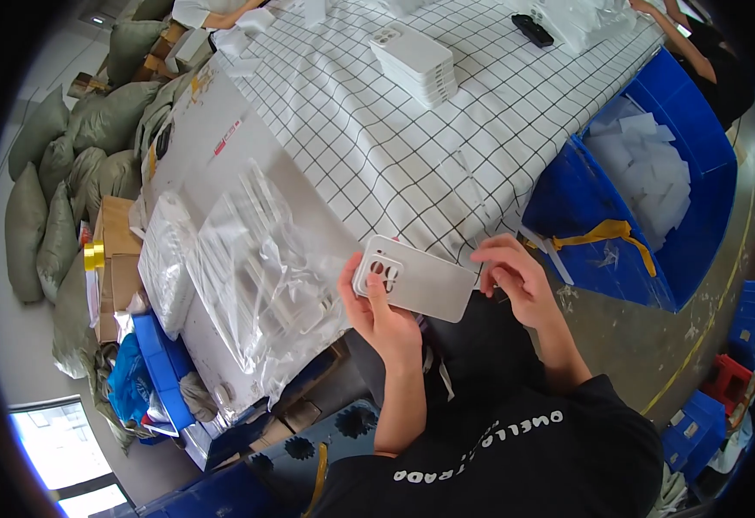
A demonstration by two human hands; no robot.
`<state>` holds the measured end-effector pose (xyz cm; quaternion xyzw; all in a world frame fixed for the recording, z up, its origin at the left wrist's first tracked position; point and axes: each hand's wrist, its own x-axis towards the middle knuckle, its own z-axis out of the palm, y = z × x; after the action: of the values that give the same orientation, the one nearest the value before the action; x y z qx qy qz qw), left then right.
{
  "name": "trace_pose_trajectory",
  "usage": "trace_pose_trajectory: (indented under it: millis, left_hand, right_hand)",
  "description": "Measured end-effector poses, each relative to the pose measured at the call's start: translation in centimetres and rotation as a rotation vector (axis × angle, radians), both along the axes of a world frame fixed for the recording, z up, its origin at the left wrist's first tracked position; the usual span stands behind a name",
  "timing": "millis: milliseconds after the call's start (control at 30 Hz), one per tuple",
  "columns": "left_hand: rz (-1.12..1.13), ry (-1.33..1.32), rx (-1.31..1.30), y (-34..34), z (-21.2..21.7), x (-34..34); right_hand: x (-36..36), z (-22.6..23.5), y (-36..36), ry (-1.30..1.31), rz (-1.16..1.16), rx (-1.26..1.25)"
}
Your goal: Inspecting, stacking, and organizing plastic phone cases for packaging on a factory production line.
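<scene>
A white phone case [433, 285] with round camera cutouts lies tilted in my left hand [380, 315]. The thumb of that hand presses beside the cutouts while its fingers wrap behind the case. My right hand [520, 281] hovers just off the case's right end, fingers bent and apart, with nothing I can make out between them. Farther up the table, a neat stack of similar white phone cases [413, 65] stands on the checked cloth [369, 155].
Clear plastic bags [252, 268] cover the table's left part. At right, a blue bin [688, 198] holds many white translucent sheets [645, 173]. A black object [533, 30] lies near the far edge. Other people's arms [226, 17] reach in there. Green sacks [105, 116] are piled at left.
</scene>
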<state>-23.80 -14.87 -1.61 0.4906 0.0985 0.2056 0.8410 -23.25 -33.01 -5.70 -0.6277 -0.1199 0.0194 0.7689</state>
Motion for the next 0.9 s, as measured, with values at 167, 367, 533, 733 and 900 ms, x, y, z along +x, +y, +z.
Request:
trace_pose_trajectory:
  millis: [167, 367, 533, 733, 900]
  left_hand:
    - [-0.232, 0.135, -0.066, -3.0, -0.9, 1.0]
    - [-0.269, 0.129, -0.258, -4.4, 0.1, 2.9]
    - [-0.198, -0.008, -0.133, -0.6, -1.1, 2.6]
    - [-0.207, 0.047, -0.083, 4.7, -4.4, -3.4]
    - [-0.194, 0.178, -0.190, 8.0, -6.6, -11.0]
  right_hand:
    - [-1.3, 1.5, -2.0, -0.128, -0.139, -0.529]
    - [0.7, 3.9, -1.6, -0.233, -0.154, -0.925]
    - [13.8, 8.8, -1.0, -0.281, -0.375, -1.057]
    - [33.3, 11.4, 2.7, -0.184, -0.344, -1.543]
    - [37.2, 8.5, 6.7, -0.150, -0.233, -1.707]
